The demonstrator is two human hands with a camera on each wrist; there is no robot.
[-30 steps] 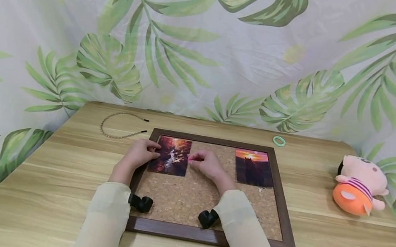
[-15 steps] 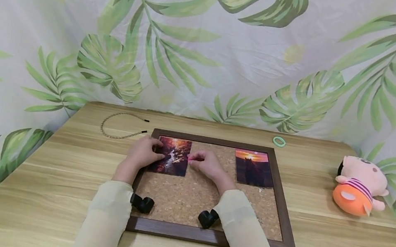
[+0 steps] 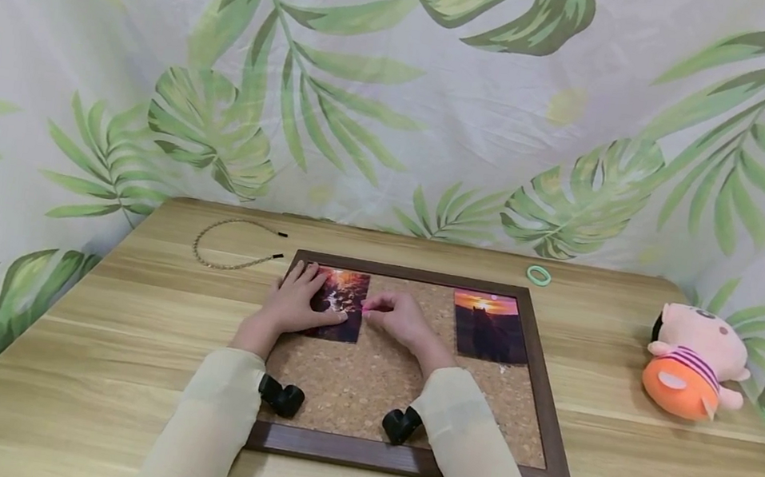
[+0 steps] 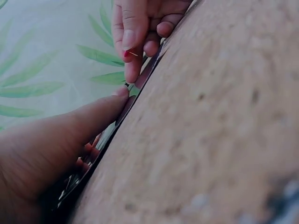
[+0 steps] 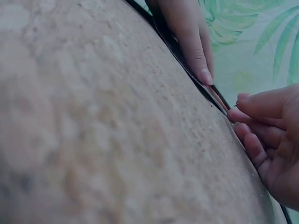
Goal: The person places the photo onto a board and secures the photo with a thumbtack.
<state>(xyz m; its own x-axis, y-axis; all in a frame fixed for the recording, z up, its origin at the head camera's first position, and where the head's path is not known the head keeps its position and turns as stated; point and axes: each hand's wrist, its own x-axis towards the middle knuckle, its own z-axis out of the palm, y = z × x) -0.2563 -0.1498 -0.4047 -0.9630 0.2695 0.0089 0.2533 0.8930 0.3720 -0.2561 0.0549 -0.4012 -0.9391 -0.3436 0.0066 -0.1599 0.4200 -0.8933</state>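
Note:
A dark photo of a stream in glowing woodland (image 3: 352, 287) lies at the upper left of a framed cork board (image 3: 364, 381). My left hand (image 3: 294, 306) rests on its left part with fingers spread and straight, the thumb pressing its middle. At the photo's right edge my right hand (image 3: 402, 322) pinches a pink push pin (image 3: 365, 307). In the left wrist view the pin (image 4: 126, 53) shows its thin needle beside the left thumb tip. The right wrist view shows both hands meeting close to the board's surface. Part of the photo is hidden under my left hand.
A sunset photo (image 3: 491, 329) lies at the board's upper right. Behind the board on the left is a braided open loop (image 3: 199, 243) with black ends. A mint-green ring (image 3: 538, 275) lies at the back, and a plush toy (image 3: 693, 360) at the right of the wooden table (image 3: 83, 360).
My left hand has moved right and onto the photo, its fingers spreading from a loose curl to straight. The right hand holds the push pin in the same spot.

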